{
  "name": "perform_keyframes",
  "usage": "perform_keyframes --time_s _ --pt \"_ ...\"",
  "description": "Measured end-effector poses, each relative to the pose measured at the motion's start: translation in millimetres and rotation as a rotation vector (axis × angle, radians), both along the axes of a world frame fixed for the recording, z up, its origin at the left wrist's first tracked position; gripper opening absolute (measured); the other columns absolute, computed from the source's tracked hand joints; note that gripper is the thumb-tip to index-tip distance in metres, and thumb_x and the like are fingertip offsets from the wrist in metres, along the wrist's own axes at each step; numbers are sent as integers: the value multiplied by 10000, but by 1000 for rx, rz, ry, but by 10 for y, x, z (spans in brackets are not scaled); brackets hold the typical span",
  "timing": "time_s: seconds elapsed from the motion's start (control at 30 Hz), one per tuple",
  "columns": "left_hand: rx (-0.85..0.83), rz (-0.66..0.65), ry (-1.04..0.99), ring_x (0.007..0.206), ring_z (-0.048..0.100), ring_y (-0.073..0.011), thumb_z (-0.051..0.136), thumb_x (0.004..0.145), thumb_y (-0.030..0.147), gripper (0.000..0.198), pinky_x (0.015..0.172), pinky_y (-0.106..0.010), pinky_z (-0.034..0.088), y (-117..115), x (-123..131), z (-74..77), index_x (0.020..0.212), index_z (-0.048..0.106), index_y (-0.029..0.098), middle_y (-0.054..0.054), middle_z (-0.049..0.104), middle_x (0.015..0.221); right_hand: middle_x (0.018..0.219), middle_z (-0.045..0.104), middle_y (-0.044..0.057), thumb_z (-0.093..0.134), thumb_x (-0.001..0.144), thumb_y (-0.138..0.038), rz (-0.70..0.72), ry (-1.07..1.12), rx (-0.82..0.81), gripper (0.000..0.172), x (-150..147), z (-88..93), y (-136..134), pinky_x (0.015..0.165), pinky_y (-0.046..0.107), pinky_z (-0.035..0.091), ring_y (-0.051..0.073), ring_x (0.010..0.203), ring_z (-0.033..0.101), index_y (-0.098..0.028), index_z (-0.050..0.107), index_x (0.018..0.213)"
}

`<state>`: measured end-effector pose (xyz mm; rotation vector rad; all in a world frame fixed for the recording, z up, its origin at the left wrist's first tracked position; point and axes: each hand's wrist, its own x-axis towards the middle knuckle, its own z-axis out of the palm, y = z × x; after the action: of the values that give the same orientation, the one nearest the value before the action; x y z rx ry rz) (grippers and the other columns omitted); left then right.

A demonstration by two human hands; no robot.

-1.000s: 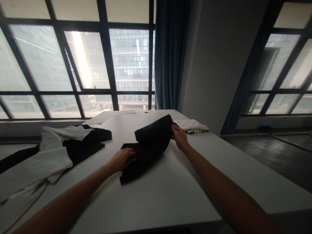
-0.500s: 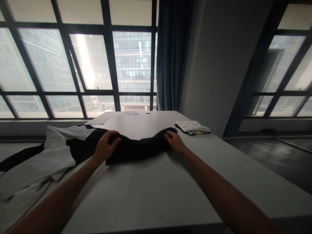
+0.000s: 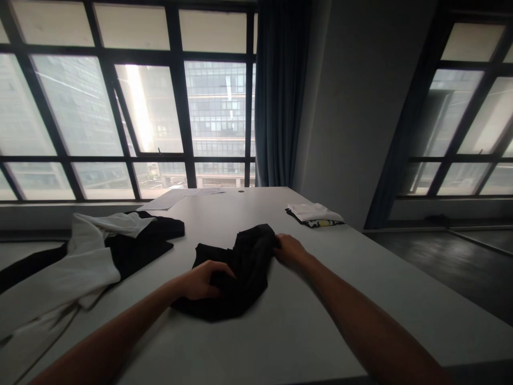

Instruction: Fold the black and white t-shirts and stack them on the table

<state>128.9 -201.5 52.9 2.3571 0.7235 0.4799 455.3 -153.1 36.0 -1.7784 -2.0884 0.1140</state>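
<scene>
A black garment (image 3: 240, 267) lies bunched on the white table (image 3: 288, 331) in front of me. My left hand (image 3: 202, 280) rests on its near left part with fingers curled into the cloth. My right hand (image 3: 289, 249) grips the garment's far right edge, fingers closed on the fabric. Both forearms reach in from the bottom of the view.
A heap of white and black clothes (image 3: 92, 251) covers the table's left side. A small folded white pile (image 3: 315, 214) sits at the far right edge. Sheets of paper (image 3: 176, 197) lie at the far end by the windows. A dark curtain (image 3: 280, 91) hangs behind.
The garment was stretched flat between my hands half a second ago; now it is bunched nearer to me, and my left hand has come back toward me on the cloth.
</scene>
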Motion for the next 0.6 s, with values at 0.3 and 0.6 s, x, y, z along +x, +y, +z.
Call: perform_keyframes --time_s 0.3,0.6 --pt "378 309 28 1154 598 -324 691 709 264 861 971 -456 497 51 62 -215 1500 352 232 -126 562 1370 1033 723 60 599 858 -291 806 600 -228 278 -770 86 -340 835 340 529 211 934 662 -152 691 1081" --pt "1165 1073 72 1323 384 -493 549 752 260 644 995 -701 364 536 -1173 781 1393 525 214 -127 383 1548 1196 697 103 658 822 -194 276 469 -65 344 -47 40 -4 909 382 538 214 1010 676 -196 699 1164"
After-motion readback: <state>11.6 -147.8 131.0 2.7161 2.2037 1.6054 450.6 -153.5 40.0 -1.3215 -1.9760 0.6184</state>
